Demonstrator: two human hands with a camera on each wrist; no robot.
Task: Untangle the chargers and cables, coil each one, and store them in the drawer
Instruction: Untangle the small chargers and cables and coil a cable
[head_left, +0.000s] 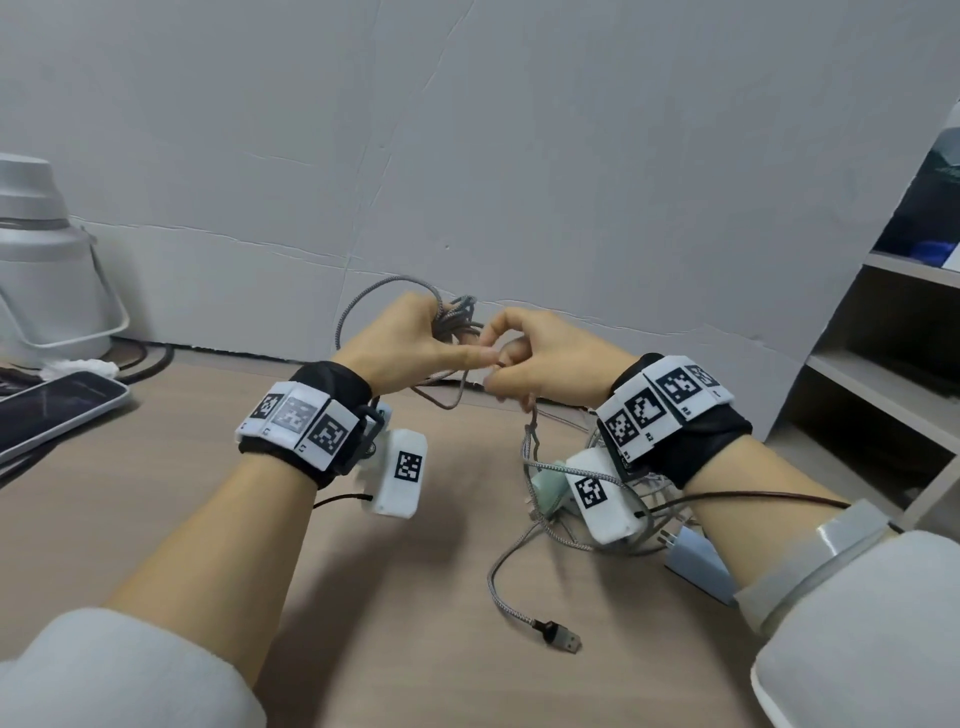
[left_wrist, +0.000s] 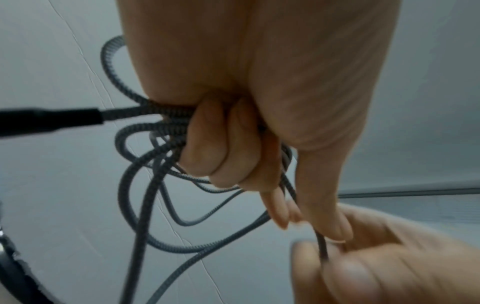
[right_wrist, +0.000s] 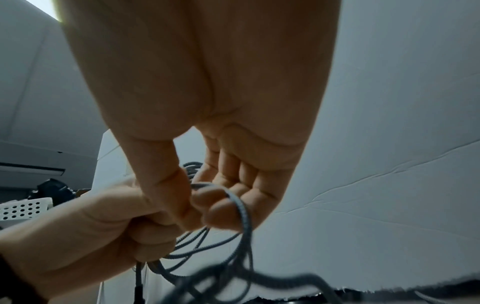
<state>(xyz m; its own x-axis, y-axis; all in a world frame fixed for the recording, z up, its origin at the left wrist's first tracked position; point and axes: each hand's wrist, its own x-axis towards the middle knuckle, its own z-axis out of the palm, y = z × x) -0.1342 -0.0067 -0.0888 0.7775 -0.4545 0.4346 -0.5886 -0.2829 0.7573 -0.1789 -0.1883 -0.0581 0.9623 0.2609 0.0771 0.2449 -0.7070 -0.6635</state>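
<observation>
Cable (head_left: 363, 299) of grey braided cord is gathered in loose loops in the left hand (head_left: 405, 343), raised above the desk (head_left: 441, 519); its fingers (left_wrist: 215, 144) are curled round the bundle. Just to the right, the right hand (head_left: 545, 358) pinches a single strand between thumb and fingers (right_wrist: 221, 214), and that strand runs down to the tangle (head_left: 566, 499) of cords and plug blocks on the desk below the right wrist. The cord looks light, limp and slightly springy, so loops would likely slide loose unless clamped where they cross. The braid should give good friction. Pulling near the plug (head_left: 558, 636) rather than mid-strand seems gentler on it.
</observation>
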